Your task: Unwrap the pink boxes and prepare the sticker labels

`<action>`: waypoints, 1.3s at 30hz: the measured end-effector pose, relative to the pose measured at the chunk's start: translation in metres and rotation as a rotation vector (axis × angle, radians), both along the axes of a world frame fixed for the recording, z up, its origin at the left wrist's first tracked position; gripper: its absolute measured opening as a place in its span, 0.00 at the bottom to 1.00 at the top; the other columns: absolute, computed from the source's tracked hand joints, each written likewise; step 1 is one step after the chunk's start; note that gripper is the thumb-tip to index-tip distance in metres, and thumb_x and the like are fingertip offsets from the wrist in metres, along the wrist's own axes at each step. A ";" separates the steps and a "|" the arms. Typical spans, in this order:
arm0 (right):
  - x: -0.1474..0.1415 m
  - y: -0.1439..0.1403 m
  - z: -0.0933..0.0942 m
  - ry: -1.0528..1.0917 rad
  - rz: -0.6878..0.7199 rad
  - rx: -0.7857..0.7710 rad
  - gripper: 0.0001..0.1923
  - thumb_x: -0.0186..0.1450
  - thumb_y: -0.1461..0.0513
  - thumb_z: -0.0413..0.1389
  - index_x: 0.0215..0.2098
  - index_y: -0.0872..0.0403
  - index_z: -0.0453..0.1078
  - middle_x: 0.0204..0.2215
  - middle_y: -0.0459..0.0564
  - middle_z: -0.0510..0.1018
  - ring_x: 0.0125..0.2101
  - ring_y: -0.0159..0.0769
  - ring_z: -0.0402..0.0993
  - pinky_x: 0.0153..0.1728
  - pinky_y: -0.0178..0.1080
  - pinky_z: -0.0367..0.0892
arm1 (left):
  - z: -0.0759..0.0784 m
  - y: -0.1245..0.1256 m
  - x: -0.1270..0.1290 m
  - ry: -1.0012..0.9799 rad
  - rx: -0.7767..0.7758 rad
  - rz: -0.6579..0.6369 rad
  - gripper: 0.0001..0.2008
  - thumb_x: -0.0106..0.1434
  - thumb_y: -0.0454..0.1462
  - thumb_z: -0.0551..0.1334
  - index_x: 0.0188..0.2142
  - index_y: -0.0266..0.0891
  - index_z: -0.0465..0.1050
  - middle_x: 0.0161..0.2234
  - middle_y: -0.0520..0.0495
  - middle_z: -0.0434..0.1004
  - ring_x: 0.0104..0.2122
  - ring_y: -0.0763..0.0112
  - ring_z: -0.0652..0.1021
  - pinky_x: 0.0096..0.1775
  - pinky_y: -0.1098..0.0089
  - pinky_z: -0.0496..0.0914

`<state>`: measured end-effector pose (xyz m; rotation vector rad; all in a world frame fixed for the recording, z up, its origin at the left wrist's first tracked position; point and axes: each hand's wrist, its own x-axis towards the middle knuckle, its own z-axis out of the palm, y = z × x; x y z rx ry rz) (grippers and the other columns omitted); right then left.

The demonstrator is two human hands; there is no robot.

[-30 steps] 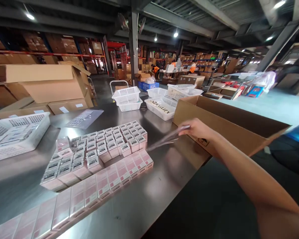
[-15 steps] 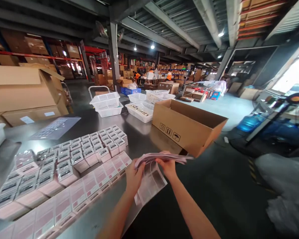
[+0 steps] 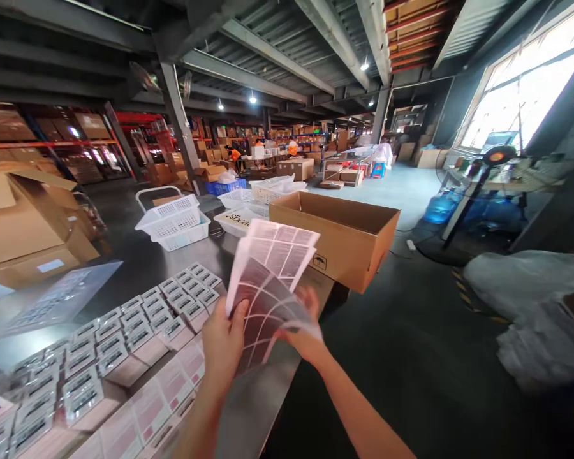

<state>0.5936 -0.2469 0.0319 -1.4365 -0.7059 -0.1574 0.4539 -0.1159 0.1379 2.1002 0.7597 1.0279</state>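
Note:
My left hand [image 3: 223,341] is closed on the left edge of a sheaf of printed sheets [image 3: 284,245], its thumb pressed on the front. The sheets are pale pink with small text in panels, and they stand tilted up over the table. A greyish front sheet [image 3: 261,306] with white grid lines curls away toward the right. At that sheet's lower right corner is my right hand [image 3: 306,338], thumb in front and fingers behind, slightly blurred. Below and left of my hands, rows of small pink boxes [image 3: 127,347] with dark labels stand on the metal table [image 3: 268,398].
An open cardboard carton [image 3: 344,239] sits at the table's right edge. White plastic baskets [image 3: 179,223] stand at the back, and a clear plastic sheet [image 3: 67,296] lies on the left. Large cartons [image 3: 23,223] are stacked beyond it. A fan [image 3: 500,155] and plastic bags [image 3: 521,299] are at right.
The sheaf has swung from nearly flat to upright, its printed faces now showing. My right hand has drawn down and bent a front sheet. The view has turned rightward.

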 end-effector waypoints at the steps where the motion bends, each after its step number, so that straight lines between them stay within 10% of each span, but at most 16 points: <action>1: -0.001 -0.005 0.003 -0.044 -0.132 0.045 0.64 0.46 0.45 0.72 0.69 0.49 0.40 0.64 0.65 0.60 0.64 0.59 0.59 0.60 0.64 0.60 | 0.008 -0.001 -0.006 0.066 0.048 -0.018 0.10 0.62 0.44 0.60 0.33 0.41 0.73 0.25 0.46 0.77 0.28 0.58 0.77 0.32 0.65 0.67; 3: 0.000 -0.019 0.012 -0.138 -0.274 0.046 0.69 0.47 0.47 0.73 0.71 0.48 0.30 0.69 0.66 0.49 0.69 0.59 0.47 0.65 0.65 0.49 | 0.023 -0.007 -0.018 0.309 0.195 -0.031 0.06 0.64 0.39 0.60 0.33 0.41 0.74 0.25 0.45 0.77 0.27 0.57 0.78 0.31 0.65 0.65; 7: 0.004 -0.034 0.026 -0.099 -0.060 -0.158 0.64 0.52 0.50 0.71 0.72 0.44 0.32 0.67 0.63 0.58 0.67 0.58 0.55 0.64 0.66 0.52 | 0.047 -0.029 -0.040 0.910 0.479 -0.070 0.13 0.70 0.31 0.51 0.40 0.42 0.75 0.34 0.42 0.81 0.35 0.53 0.82 0.33 0.64 0.70; 12: -0.003 -0.010 0.002 0.036 0.256 -0.089 0.55 0.47 0.54 0.74 0.67 0.43 0.53 0.59 0.59 0.72 0.62 0.56 0.66 0.62 0.63 0.58 | 0.043 -0.041 -0.055 0.992 0.478 -0.197 0.23 0.64 0.21 0.49 0.45 0.42 0.76 0.40 0.41 0.82 0.41 0.54 0.83 0.38 0.62 0.73; 17: -0.014 0.008 -0.027 0.188 0.560 -0.004 0.35 0.44 0.54 0.75 0.49 0.42 0.71 0.25 0.42 0.79 0.32 0.49 0.82 0.44 0.56 0.77 | 0.011 -0.024 -0.083 0.906 0.529 -0.221 0.16 0.64 0.23 0.55 0.42 0.39 0.77 0.37 0.39 0.81 0.38 0.57 0.82 0.37 0.65 0.73; 21: -0.023 0.009 -0.037 0.285 0.607 -0.083 0.37 0.47 0.52 0.74 0.53 0.42 0.70 0.32 0.47 0.83 0.34 0.47 0.82 0.38 0.50 0.79 | -0.014 -0.016 -0.110 0.902 0.437 -0.177 0.13 0.65 0.25 0.55 0.40 0.38 0.76 0.37 0.39 0.81 0.39 0.55 0.82 0.38 0.63 0.74; 26: -0.031 0.019 -0.040 0.176 0.508 -0.303 0.12 0.48 0.54 0.71 0.28 0.49 0.80 0.27 0.52 0.83 0.30 0.48 0.81 0.32 0.46 0.78 | -0.023 -0.011 -0.124 0.801 0.374 -0.113 0.09 0.67 0.29 0.57 0.40 0.39 0.75 0.39 0.41 0.80 0.44 0.56 0.80 0.45 0.58 0.73; 30: -0.023 0.020 -0.039 0.148 0.426 -0.277 0.11 0.49 0.54 0.70 0.24 0.51 0.79 0.23 0.51 0.82 0.24 0.43 0.78 0.25 0.41 0.75 | -0.034 0.008 -0.167 0.506 0.341 0.221 0.14 0.66 0.32 0.62 0.51 0.38 0.73 0.55 0.35 0.75 0.61 0.46 0.69 0.62 0.42 0.57; 34: -0.018 0.024 -0.044 0.161 0.431 -0.261 0.15 0.45 0.52 0.72 0.21 0.52 0.77 0.22 0.51 0.81 0.23 0.41 0.77 0.24 0.40 0.75 | -0.075 0.027 -0.218 -0.128 -0.131 0.328 0.33 0.55 0.41 0.72 0.58 0.41 0.65 0.54 0.38 0.76 0.55 0.51 0.75 0.56 0.51 0.67; 39: -0.030 0.035 -0.054 0.218 0.447 -0.277 0.19 0.44 0.50 0.72 0.26 0.53 0.77 0.23 0.49 0.81 0.24 0.41 0.77 0.25 0.41 0.75 | -0.112 0.016 -0.236 -0.289 -0.511 0.230 0.15 0.58 0.46 0.68 0.35 0.37 0.75 0.30 0.46 0.80 0.31 0.65 0.79 0.34 0.67 0.72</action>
